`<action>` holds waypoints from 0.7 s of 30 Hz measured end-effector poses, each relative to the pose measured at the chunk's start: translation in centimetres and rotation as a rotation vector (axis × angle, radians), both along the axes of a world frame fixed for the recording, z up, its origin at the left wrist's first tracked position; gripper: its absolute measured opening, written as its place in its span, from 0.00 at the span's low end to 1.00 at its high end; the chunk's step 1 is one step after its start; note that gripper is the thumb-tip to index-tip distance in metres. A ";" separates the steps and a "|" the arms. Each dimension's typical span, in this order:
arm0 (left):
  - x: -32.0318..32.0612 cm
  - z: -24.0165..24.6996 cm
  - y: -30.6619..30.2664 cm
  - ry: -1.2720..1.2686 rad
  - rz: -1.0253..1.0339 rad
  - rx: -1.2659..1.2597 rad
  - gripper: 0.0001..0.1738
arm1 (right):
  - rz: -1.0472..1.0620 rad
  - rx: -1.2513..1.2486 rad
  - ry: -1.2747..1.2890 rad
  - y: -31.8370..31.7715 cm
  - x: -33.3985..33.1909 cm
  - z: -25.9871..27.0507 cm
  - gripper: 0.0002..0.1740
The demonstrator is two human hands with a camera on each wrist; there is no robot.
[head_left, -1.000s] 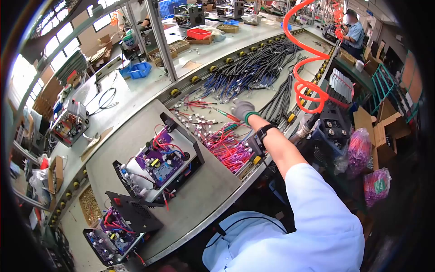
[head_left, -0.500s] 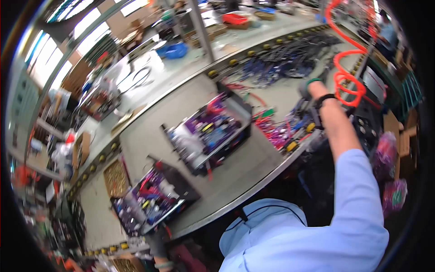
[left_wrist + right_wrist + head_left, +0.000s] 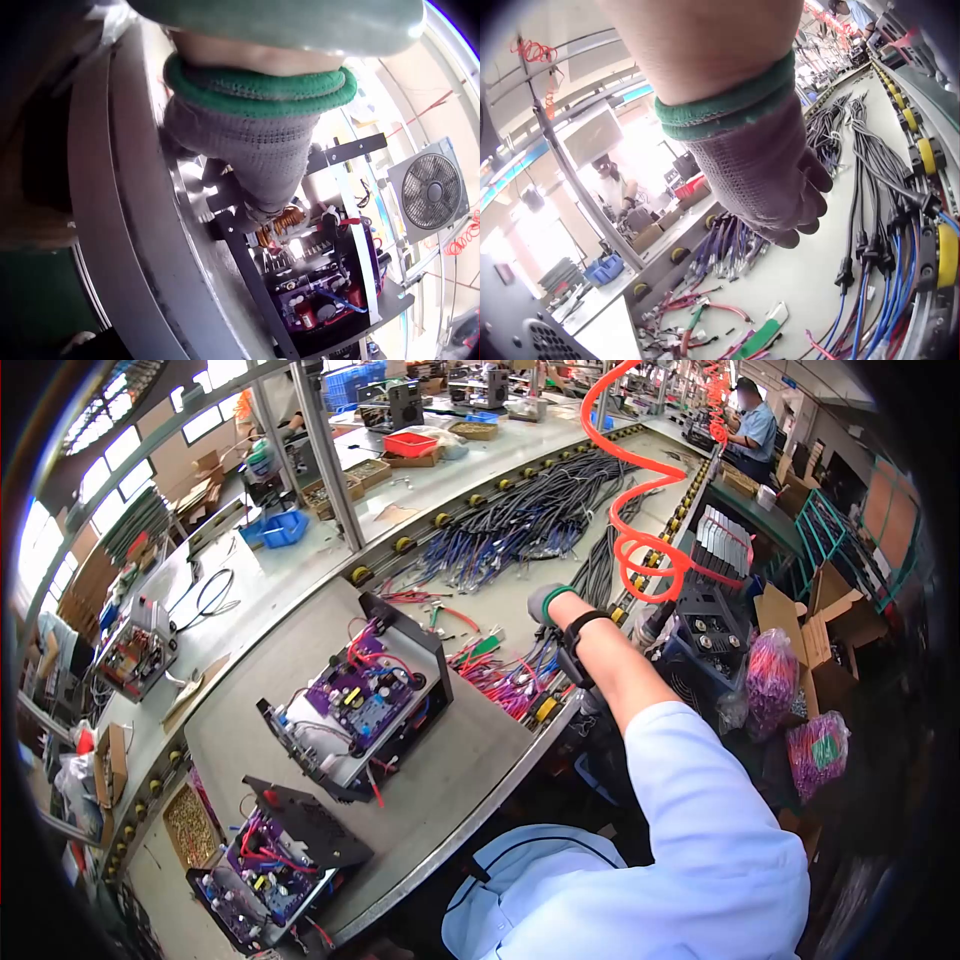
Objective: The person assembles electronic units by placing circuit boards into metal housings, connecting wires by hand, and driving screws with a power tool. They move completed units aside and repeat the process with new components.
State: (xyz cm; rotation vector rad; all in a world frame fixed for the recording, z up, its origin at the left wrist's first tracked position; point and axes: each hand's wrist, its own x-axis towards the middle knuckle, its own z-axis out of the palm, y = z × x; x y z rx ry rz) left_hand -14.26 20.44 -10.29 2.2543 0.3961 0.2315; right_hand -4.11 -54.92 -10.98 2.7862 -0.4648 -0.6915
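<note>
My right hand (image 3: 545, 603), in a grey knitted glove with a green cuff, hovers over the bench beside the wire bundles. In the right wrist view its fingers hang loosely bent, and nothing shows in them. Below it lie red cables (image 3: 731, 309) and a green piece (image 3: 765, 337) among pink and purple wires (image 3: 510, 685). My gloved left hand (image 3: 259, 154) bends its fingers over the edge of an open machine housing (image 3: 259, 281), fingertips close to a copper coil (image 3: 285, 223). The head view does not show that hand. Two open machines with purple circuit boards (image 3: 360, 700) stand on the bench.
Black cables with blue ends (image 3: 520, 525) lie farther along the bench. A coiled orange air hose (image 3: 645, 560) hangs at the right. A tray of small metal parts (image 3: 190, 825) is at the left, and yellow rollers (image 3: 403, 545) line the bench. Bagged wires (image 3: 772, 680) lie at right.
My right hand let go of a red cable with a green piece, which now lies on the wires, and drew slightly nearer. The head view swung left and back; the left hand, briefly visible, left it.
</note>
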 end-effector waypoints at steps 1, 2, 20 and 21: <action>-0.4 1.0 -0.4 -0.021 0.014 0.017 0.22 | 0.008 -0.058 0.058 0.2 -0.3 -0.6 0.16; -0.8 1.8 -0.8 -0.038 0.030 0.031 0.21 | 0.027 -0.081 0.109 0.2 -0.5 -0.9 0.18; 1.2 12.1 7.0 -0.386 -0.031 0.017 0.27 | 0.076 0.595 -0.757 0.2 -0.5 14.8 0.14; 1.7 14.0 4.1 -0.450 -0.047 0.004 0.27 | 0.051 0.786 -0.787 3.3 -0.7 16.4 0.13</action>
